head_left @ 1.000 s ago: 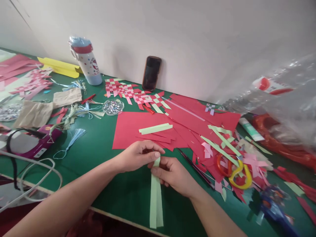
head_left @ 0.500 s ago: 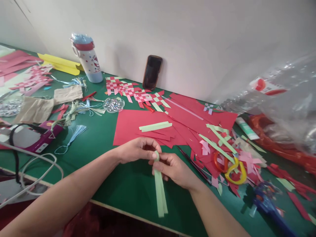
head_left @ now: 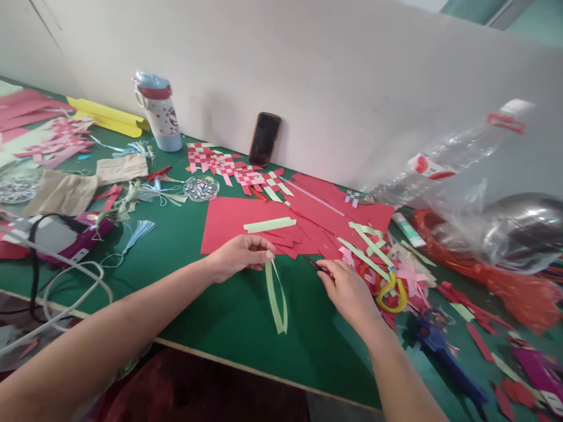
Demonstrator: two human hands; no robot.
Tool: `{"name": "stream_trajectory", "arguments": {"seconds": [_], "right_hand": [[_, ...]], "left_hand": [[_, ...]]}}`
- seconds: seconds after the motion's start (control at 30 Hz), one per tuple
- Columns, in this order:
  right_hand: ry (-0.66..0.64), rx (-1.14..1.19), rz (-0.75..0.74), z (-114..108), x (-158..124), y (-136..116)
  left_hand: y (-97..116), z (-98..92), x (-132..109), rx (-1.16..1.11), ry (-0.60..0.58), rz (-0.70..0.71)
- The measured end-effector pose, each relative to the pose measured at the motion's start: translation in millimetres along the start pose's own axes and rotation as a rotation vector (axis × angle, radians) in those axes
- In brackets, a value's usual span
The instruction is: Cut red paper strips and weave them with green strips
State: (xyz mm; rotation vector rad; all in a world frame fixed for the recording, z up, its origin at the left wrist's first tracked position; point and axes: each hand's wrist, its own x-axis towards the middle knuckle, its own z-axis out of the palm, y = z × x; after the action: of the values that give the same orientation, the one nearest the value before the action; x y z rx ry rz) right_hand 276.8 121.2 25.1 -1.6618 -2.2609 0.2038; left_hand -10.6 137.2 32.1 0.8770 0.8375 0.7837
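My left hand (head_left: 246, 258) pinches the top ends of light green paper strips (head_left: 274, 299), which hang down in a narrow loop above the green tabletop. Over to the right, my right hand (head_left: 348, 288) has its thumb and fingers closed on a slim dark pointed tool (head_left: 312, 262); its tip points up and left, and the rest is under the hand. Beyond the hands are red paper sheets (head_left: 224, 225), with more green strips (head_left: 270, 224) lying on them. Yellow-handled scissors (head_left: 399, 299) lie just right of my right hand among paper scraps.
At the back stand a water bottle (head_left: 163, 120) and a phone (head_left: 264, 139), near woven checkered paper pieces (head_left: 233, 167). Tassels (head_left: 139, 234) and a dish of beads (head_left: 201, 188) lie left. A clear plastic bottle (head_left: 470, 146), a glue stick (head_left: 409, 230) and a blue tool (head_left: 446, 354) are on the right.
My right hand has let go of the green strips and moved right onto the slim dark tool. My left hand still holds the strips, now hanging as a loop. The view has turned slightly right.
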Motion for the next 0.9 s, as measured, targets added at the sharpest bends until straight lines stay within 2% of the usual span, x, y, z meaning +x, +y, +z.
{"name": "stream_trajectory", "arguments": {"seconds": [0.13,0.27,0.37,0.5,0.6,0.67,0.8,0.9], "right_hand": [[0.028,-0.005,0.032,-9,5,1],[0.102,-0.040,0.116,-22,23,17],[0.129,-0.070,0.123,-24,37,21],[0.144,-0.045,0.018,-15,45,-11],[0.132,0.033,-0.184,-3,57,-45],[0.080,0.052,-0.261,8,73,-59],[0.017,0.054,-0.300,28,107,-65],[-0.029,0.057,-0.338,36,117,-67]], "left_hand": [[2,-3.5,-3,-0.008,0.039,0.007],[1,-8.8,-3,-0.049,0.034,0.012],[0,-12.6,-3,-0.079,0.036,0.019],[-2,-15.0,-3,-0.112,0.046,0.015],[-2,-14.4,-2,-0.120,0.034,0.005],[-2,-13.8,-1,-0.112,0.019,-0.005],[-1,-13.2,0,-0.087,-0.002,-0.019],[-1,-13.4,1,-0.070,-0.006,-0.015]]}}
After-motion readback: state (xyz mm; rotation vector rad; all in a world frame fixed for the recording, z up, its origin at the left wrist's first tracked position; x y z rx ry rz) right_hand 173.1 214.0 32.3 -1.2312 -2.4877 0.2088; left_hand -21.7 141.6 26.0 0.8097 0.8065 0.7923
